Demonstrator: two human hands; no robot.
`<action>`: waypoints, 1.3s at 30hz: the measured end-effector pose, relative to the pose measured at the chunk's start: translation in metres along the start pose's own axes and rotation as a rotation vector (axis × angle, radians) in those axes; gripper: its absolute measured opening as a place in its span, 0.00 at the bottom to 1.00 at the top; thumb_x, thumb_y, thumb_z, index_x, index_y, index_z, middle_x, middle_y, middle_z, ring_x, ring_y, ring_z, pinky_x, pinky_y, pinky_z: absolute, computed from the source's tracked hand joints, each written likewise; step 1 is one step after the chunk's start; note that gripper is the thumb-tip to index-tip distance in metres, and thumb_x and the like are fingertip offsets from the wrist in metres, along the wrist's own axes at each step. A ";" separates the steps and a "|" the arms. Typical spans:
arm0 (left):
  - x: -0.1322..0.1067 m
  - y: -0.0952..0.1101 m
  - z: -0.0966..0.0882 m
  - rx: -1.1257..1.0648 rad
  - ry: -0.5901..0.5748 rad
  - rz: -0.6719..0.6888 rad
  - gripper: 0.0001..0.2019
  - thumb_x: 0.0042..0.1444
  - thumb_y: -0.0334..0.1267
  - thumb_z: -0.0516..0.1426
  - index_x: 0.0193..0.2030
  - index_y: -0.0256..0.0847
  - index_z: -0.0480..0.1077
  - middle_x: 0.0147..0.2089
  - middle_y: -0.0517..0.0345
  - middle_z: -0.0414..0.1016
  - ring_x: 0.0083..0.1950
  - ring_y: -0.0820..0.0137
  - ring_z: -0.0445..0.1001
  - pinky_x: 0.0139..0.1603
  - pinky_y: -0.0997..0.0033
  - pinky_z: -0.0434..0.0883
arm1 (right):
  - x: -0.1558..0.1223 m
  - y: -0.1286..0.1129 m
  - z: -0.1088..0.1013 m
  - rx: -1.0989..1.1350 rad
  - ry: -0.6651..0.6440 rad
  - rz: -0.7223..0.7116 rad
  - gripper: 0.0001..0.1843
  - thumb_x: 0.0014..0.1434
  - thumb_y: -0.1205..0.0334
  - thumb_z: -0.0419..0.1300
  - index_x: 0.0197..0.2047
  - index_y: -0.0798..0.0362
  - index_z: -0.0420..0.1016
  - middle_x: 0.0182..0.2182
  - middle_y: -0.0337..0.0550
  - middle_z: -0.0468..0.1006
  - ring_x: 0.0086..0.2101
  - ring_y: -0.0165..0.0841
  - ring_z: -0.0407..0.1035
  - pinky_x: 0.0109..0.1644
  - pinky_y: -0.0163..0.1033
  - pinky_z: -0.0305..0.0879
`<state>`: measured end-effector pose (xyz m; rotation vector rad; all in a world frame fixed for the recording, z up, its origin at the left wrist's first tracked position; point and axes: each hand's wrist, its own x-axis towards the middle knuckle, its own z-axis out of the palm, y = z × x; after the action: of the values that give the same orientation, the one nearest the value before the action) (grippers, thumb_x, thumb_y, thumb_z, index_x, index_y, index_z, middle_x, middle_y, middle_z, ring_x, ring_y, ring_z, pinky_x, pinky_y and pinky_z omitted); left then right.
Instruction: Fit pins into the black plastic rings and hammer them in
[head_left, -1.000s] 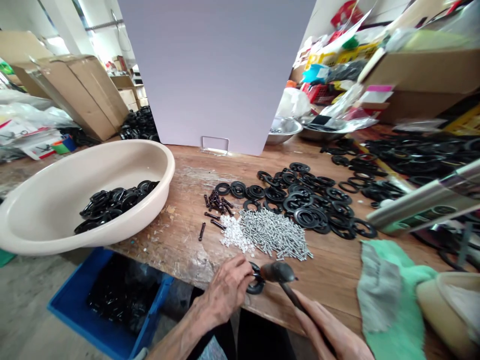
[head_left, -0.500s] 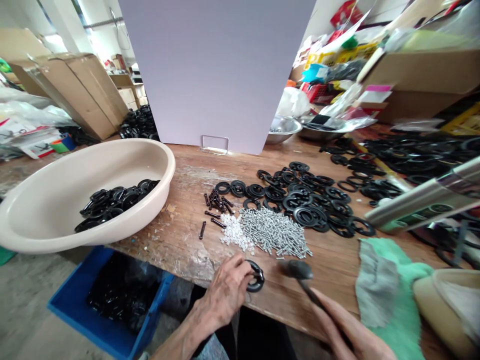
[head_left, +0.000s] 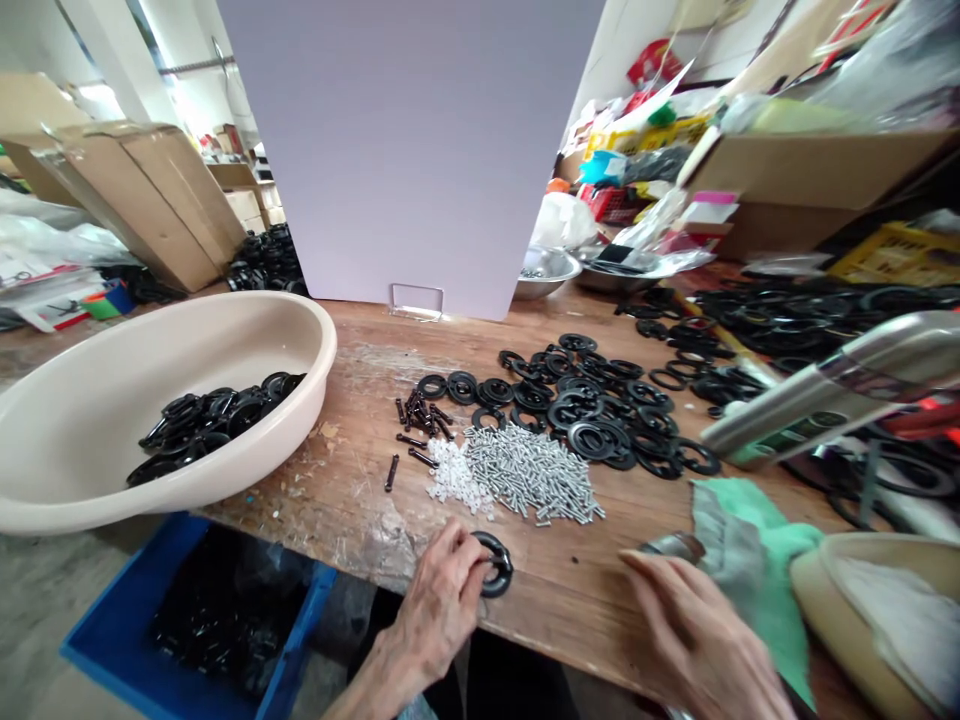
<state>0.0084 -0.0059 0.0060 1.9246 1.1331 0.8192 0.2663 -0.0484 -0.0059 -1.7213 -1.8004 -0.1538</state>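
My left hand [head_left: 442, 590] is closed, its fingertips pinching a black plastic ring [head_left: 501, 578] against the table near the front edge. A dark pin-like piece crosses the ring's opening beside my fingers. To the right, my right hand [head_left: 694, 625] is stretched out low over the table, slightly blurred, with nothing visible in its fingers. Just beyond its fingertips lies a metallic cylindrical tool part [head_left: 675, 546], mostly hidden by the hand. Ahead are a heap of silver screws [head_left: 532, 475], small white plastic pieces [head_left: 457, 475] and dark short pins [head_left: 425, 412].
Many black rings [head_left: 592, 437] lie behind the screws. A beige basin [head_left: 319, 370] with black parts stands left, above a blue crate [head_left: 97, 640]. A green cloth [head_left: 739, 510], a metal cylinder [head_left: 817, 400] and a beige tub [head_left: 817, 580] sit right. A pale panel [head_left: 412, 150] stands behind.
The hammer is no longer visible in my right hand, which has swung right toward the cloth with its fingers extended. My left hand still pinches the ring. The view has shifted slightly.
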 end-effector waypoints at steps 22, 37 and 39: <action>0.000 0.015 -0.027 -0.662 -0.061 -0.371 0.13 0.53 0.45 0.58 0.30 0.34 0.69 0.27 0.60 0.68 0.30 0.75 0.64 0.33 0.75 0.60 | 0.044 -0.053 0.019 0.249 -0.263 -0.118 0.10 0.62 0.60 0.50 0.31 0.50 0.69 0.30 0.41 0.72 0.32 0.33 0.68 0.37 0.38 0.67; -0.005 0.026 -0.030 -0.155 0.010 -0.193 0.06 0.57 0.35 0.54 0.31 0.38 0.69 0.31 0.59 0.65 0.31 0.73 0.62 0.33 0.73 0.59 | 0.040 -0.099 0.002 0.547 -0.421 0.033 0.13 0.61 0.59 0.50 0.26 0.52 0.64 0.21 0.35 0.67 0.24 0.27 0.61 0.28 0.33 0.57; -0.006 0.025 -0.029 -0.119 0.008 -0.165 0.06 0.58 0.34 0.53 0.32 0.38 0.69 0.32 0.58 0.66 0.33 0.71 0.64 0.35 0.72 0.60 | 0.039 -0.099 0.004 0.507 -0.394 -0.002 0.13 0.62 0.60 0.50 0.26 0.51 0.63 0.21 0.35 0.65 0.24 0.27 0.60 0.28 0.33 0.56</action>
<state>-0.0067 -0.0118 0.0406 1.7081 1.2026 0.7861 0.1749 -0.0262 0.0437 -1.4433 -1.8974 0.6306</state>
